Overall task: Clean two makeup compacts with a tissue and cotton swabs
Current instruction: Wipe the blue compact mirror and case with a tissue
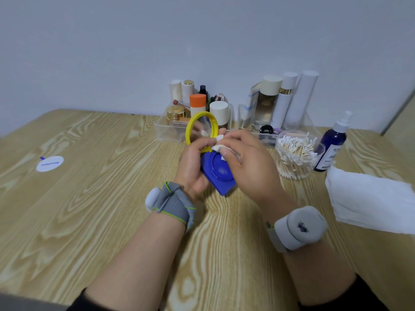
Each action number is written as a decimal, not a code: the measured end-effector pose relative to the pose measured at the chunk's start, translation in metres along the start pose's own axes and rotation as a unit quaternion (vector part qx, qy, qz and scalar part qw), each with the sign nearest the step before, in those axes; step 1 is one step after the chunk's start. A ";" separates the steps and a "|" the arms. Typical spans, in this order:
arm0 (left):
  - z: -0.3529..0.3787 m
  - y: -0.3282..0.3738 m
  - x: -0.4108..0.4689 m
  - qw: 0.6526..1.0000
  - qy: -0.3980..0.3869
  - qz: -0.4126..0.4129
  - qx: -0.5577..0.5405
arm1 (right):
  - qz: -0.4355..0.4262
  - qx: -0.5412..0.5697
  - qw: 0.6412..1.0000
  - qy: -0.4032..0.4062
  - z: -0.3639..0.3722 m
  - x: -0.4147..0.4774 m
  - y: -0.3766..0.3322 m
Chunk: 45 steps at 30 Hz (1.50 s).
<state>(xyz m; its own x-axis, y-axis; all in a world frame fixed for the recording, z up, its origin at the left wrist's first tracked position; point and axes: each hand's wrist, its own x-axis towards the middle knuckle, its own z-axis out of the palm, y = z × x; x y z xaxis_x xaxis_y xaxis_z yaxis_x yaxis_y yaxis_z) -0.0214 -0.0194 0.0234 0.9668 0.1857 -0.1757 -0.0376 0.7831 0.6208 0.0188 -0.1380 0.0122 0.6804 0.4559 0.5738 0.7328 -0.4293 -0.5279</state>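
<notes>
Left hand (192,168) gripped 1 open blue compact (221,172); right hand (249,163) pinched a tissue wad (217,147) against its rim. Cotton swabs (294,153) at 3 o'clock looked unused, so cleaning seemed early.

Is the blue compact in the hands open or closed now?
Open: the yellow-rimmed lid stands raised above the blue base, which the left hand holds; the right hand pinches a tissue piece over it.
</notes>
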 end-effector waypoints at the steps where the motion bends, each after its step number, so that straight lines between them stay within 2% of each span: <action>1: 0.001 0.000 0.000 1.000 -0.002 -0.002 -0.003 | -0.002 0.001 1.000 -0.002 0.000 0.000 0.000; 12: -0.001 0.004 0.001 1.000 0.009 0.027 0.004 | 0.051 -0.016 0.999 -0.004 -0.005 0.001 0.007; 21: -0.003 0.010 0.004 0.994 0.027 0.089 -0.055 | 0.070 -0.040 0.996 -0.029 -0.008 0.001 0.004; 35: -0.005 0.012 0.006 0.981 0.053 0.152 -0.107 | 0.119 -0.008 0.992 -0.032 -0.005 -0.001 0.004; 45: -0.011 0.013 0.011 0.968 0.098 0.173 -0.154 | 0.111 0.020 0.993 -0.037 -0.003 -0.005 -0.007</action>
<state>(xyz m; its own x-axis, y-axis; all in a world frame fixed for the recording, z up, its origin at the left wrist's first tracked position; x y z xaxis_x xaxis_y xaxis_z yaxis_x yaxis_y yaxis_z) -0.0138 -0.0009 0.0211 0.8179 0.5534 -0.1575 -0.4528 0.7880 0.4171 0.0102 -0.1396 0.0144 0.8231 0.4100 0.3930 0.5627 -0.4949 -0.6622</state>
